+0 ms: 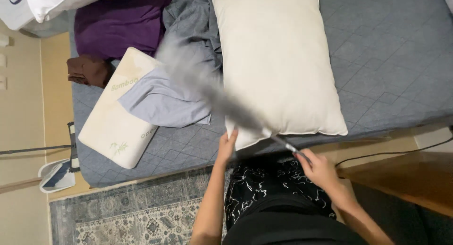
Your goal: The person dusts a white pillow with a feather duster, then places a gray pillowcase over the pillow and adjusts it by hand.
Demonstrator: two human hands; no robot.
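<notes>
My right hand (317,168) grips the handle of a grey fluffy duster (207,87), whose blurred head stretches up and left over the bed. My left hand (228,145) holds the near corner of a large cream pillow (278,61) that lies on the grey quilted mattress (387,61). To the left of the duster lies a smaller cream pillow (113,127) with a light grey pillowcase (163,101) half on it.
A purple blanket (118,23), a brown folded cloth (87,71) and crumpled grey fabric (191,18) lie at the head of the bed. A patterned rug (132,212) covers the floor. A wooden table (406,176) stands at right, a flat mop (56,174) at left.
</notes>
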